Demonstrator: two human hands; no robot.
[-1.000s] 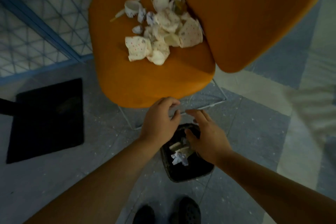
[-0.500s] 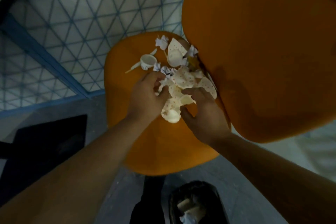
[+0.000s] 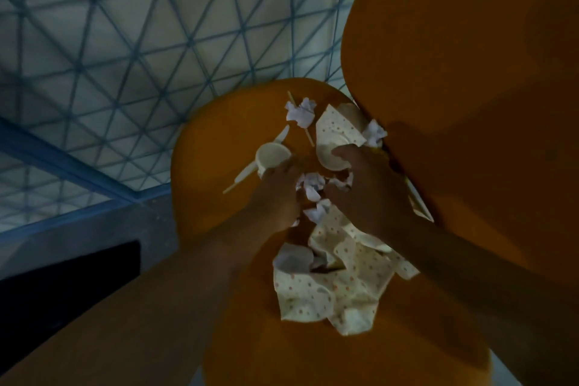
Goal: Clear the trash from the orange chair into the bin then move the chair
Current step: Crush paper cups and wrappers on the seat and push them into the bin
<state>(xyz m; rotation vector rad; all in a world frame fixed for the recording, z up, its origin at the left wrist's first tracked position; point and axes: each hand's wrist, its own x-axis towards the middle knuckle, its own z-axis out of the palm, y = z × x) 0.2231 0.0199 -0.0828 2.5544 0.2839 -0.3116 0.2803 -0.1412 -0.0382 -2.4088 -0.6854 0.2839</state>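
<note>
The orange chair's seat (image 3: 219, 141) fills the middle of the head view, and its backrest (image 3: 470, 72) rises on the right. A heap of trash lies on the seat: dotted paper napkins (image 3: 332, 291) nearest me, crumpled white paper (image 3: 300, 113) at the far end, a small white cup (image 3: 271, 157) and a plastic utensil (image 3: 244, 172) on the left. My left hand (image 3: 277, 194) and my right hand (image 3: 366, 191) are both in the heap, fingers curled around crumpled paper scraps (image 3: 313, 186) between them. The right fingertips also touch a dotted paper cup (image 3: 332, 141). The bin is out of view.
A blue lattice panel (image 3: 125, 56) stands behind and left of the chair. A black mat (image 3: 62, 285) lies on the grey floor (image 3: 94, 229) at the lower left. The backrest is close beside my right arm.
Both hands rose from the bin to the seat and moved farther into the heap. The view shifted closer and upward, so the bin dropped out of sight.
</note>
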